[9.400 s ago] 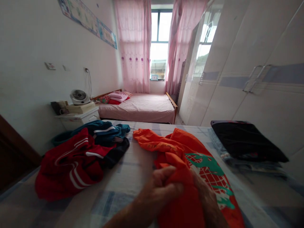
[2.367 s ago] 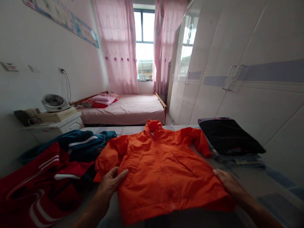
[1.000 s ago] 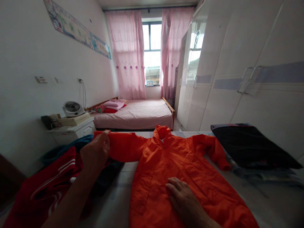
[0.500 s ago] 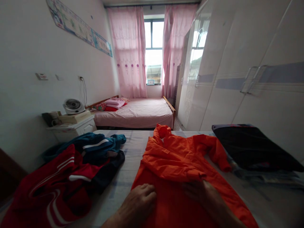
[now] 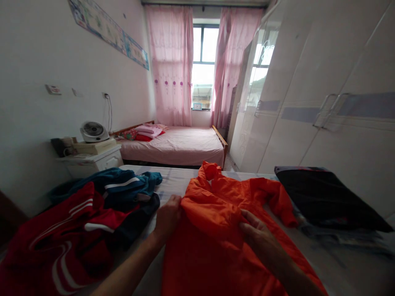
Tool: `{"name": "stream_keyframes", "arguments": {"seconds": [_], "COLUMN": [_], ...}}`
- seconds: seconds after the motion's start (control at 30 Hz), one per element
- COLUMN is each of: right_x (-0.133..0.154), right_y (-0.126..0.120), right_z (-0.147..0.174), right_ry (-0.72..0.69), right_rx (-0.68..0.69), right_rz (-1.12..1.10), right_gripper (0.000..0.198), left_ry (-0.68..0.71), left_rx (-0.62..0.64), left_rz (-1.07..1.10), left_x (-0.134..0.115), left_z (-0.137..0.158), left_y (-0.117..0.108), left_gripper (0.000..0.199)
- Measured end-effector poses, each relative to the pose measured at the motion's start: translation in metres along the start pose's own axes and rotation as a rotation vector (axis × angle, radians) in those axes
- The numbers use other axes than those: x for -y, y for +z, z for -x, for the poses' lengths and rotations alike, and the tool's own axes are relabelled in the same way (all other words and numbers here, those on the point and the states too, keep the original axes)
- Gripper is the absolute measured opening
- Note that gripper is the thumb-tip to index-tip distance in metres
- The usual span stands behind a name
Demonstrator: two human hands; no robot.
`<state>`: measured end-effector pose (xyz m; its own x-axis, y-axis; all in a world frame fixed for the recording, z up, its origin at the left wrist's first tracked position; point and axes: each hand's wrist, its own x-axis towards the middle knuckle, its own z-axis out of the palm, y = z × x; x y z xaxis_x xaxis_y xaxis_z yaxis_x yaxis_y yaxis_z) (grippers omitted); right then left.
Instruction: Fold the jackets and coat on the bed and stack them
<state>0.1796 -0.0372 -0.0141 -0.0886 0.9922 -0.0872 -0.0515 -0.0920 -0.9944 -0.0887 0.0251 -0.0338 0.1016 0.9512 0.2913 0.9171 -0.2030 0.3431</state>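
An orange jacket [image 5: 210, 246] lies spread on the bed in front of me, its collar toward the window. One sleeve is laid across its body, while the other sticks out to the right. My left hand [image 5: 169, 213] is closed at the left edge of the folded-over sleeve, pinching the fabric near the shoulder. Toward the cuff end, my right hand [image 5: 254, 230] grips the same sleeve, thumb and fingers closed on the cloth. The fingertips of both hands are partly hidden by fabric.
Left of the jacket lie a red garment with white stripes [image 5: 74, 230] and a teal one [image 5: 123, 183]. Folded dark clothes [image 5: 327, 197] are stacked at the right. Beyond stand a pink-covered bed [image 5: 185, 144], a nightstand with a fan [image 5: 94, 130] and a white wardrobe [image 5: 286, 135].
My left hand has moved up and away to the jacket's left edge. My right hand has risen from the jacket body onto the sleeve. Both now grasp the sleeve, whose cuff end has shifted.
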Motion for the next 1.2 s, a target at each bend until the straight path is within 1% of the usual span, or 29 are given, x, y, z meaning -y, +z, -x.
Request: {"name": "stream_keyframes", "arguments": {"seconds": [0.07, 0.1, 0.2, 0.27, 0.33, 0.4, 0.47, 0.57, 0.6, 0.67, 0.73, 0.8, 0.9, 0.97, 1.03, 1.1, 1.2], "right_x": [0.002, -0.002, -0.027, -0.044, -0.056, -0.062, -0.067, -0.072, -0.073, -0.074, -0.075, -0.076, -0.082, -0.086, -0.086, -0.076, -0.043], "right_y": [0.004, 0.004, -0.003, -0.008, -0.012, -0.013, -0.013, -0.014, -0.015, -0.018, -0.021, -0.022, -0.022, -0.023, -0.027, -0.033, -0.034], "right_z": [-0.003, -0.005, -0.01, -0.012, -0.012, -0.011, -0.011, -0.012, -0.012, -0.013, -0.014, -0.015, -0.016, -0.014, -0.01, -0.005, -0.007], "right_ry": [0.005, 0.037, 0.146, 0.177, 0.173, 0.153, 0.128, 0.105, 0.103, 0.095, 0.09, 0.086, 0.075, 0.052, 0.032, -0.013, -0.191], "right_rx": [0.017, 0.032, 0.079, 0.09, 0.07, 0.059, 0.056, 0.028, 0.023, 0.043, 0.093, 0.114, 0.069, 0.004, -0.038, -0.055, -0.133], "right_rz": [-0.014, -0.015, 0.034, 0.034, 0.026, 0.004, -0.021, -0.018, -0.008, 0.012, 0.05, 0.101, 0.167, 0.211, 0.306, 0.467, 0.736], "right_gripper": [0.046, 0.048, 0.048, 0.046, 0.046, 0.045, 0.045, 0.043, 0.043, 0.044, 0.048, 0.053, 0.056, 0.056, 0.055, 0.056, 0.049], "left_ry": [-0.065, -0.084, -0.135, -0.158, -0.115, -0.026, 0.054, 0.122, 0.135, 0.148, 0.132, 0.076, -0.057, -0.142, -0.179, -0.144, -0.032], "left_rx": [0.008, 0.032, 0.088, 0.051, 0.006, 0.013, 0.063, 0.144, 0.164, 0.178, 0.145, 0.078, -0.017, -0.066, -0.106, -0.119, -0.092], "left_rz": [0.012, 0.027, 0.082, 0.117, 0.158, 0.214, 0.274, 0.362, 0.392, 0.457, 0.523, 0.571, 0.577, 0.529, 0.455, 0.385, 0.297], "left_x": [0.017, 0.025, 0.044, 0.048, 0.045, 0.041, 0.038, 0.04, 0.042, 0.044, 0.046, 0.046, 0.043, 0.04, 0.034, 0.028, 0.018], "left_z": [0.0, 0.001, -0.003, -0.014, -0.033, -0.056, -0.078, -0.101, -0.105, -0.111, -0.117, -0.124, -0.135, -0.133, -0.116, -0.084, -0.025], "left_y": [-0.004, -0.007, -0.013, -0.015, -0.013, -0.009, -0.001, 0.008, 0.01, 0.01, 0.008, 0.007, 0.009, 0.011, 0.011, 0.01, 0.011], "left_gripper": [0.02, 0.018, 0.018, 0.025, 0.033, 0.036, 0.031, 0.014, 0.011, 0.013, 0.018, 0.023, 0.027, 0.025, 0.021, 0.02, 0.035]}}
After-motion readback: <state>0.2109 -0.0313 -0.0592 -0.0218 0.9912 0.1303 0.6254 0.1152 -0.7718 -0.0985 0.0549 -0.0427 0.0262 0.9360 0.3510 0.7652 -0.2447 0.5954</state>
